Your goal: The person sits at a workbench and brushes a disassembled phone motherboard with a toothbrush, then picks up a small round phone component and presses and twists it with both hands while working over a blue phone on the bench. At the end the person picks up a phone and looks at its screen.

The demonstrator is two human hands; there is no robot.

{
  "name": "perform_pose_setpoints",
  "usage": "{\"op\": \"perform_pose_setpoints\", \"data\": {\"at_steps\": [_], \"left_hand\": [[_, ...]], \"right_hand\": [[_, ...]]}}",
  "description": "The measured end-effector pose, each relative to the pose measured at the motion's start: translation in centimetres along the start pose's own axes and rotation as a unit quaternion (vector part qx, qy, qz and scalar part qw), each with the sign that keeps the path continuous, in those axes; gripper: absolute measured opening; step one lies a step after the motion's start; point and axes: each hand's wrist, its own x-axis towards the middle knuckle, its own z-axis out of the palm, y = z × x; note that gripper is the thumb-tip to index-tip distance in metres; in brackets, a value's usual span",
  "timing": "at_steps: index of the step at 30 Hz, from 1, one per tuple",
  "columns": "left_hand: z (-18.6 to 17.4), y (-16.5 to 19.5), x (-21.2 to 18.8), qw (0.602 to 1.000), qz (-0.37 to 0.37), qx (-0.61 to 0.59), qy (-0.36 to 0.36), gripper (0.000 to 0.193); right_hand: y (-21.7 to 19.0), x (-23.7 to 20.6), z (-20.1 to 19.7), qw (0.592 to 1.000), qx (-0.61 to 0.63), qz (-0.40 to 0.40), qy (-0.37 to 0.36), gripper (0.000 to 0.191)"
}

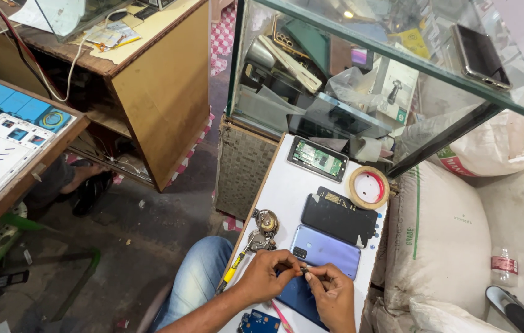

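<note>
A white bench (pixel 286 203) is seen with a blue phone (pixel 327 251) lying just beyond the hands, long axis left to right. A small dark part (pixel 304 269) is pinched between left hand (pixel 266 275) and right hand (pixel 333 296), both narrowly closed, equally near.

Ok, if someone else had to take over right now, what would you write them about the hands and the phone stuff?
Left hand and right hand: fingertips pinch one tiny dark part together over the blue phone; too small to tell what it is.
On the white board: a lilac phone back, a black panel, an opened phone with its green board showing, a tape roll, and a yellow-handled tool beside the left wrist.
Done: one phone lies open, covers are off.
Left: the tiny part is not yet set down or fitted.
</note>
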Motion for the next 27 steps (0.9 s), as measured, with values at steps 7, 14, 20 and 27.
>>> {"op": "perform_pose_setpoints", "data": {"at_steps": [7,14,20,27], "left_hand": [[0.0,0.7,0.1,1.000,-0.011,0.001,-0.008,0.003],[0.1,0.9,0.1,1.000,-0.002,-0.002,-0.008,0.005],[0.2,1.0,0.0,1.000,-0.001,0.005,-0.011,0.015],[0.3,0.9,0.1,0.999,0.031,0.029,-0.006,0.014]], "right_hand": [[-0.1,0.1,-0.5,1.000,0.001,0.016,-0.008,0.006],[0.5,0.4,-1.1,0.999,0.023,0.004,-0.032,0.008],[0.3,0.5,-1.5,0.999,0.003,0.012,-0.037,0.011],[-0.2,0.3,-1.4,0.999,0.007,0.001,-0.041,0.013]]}}
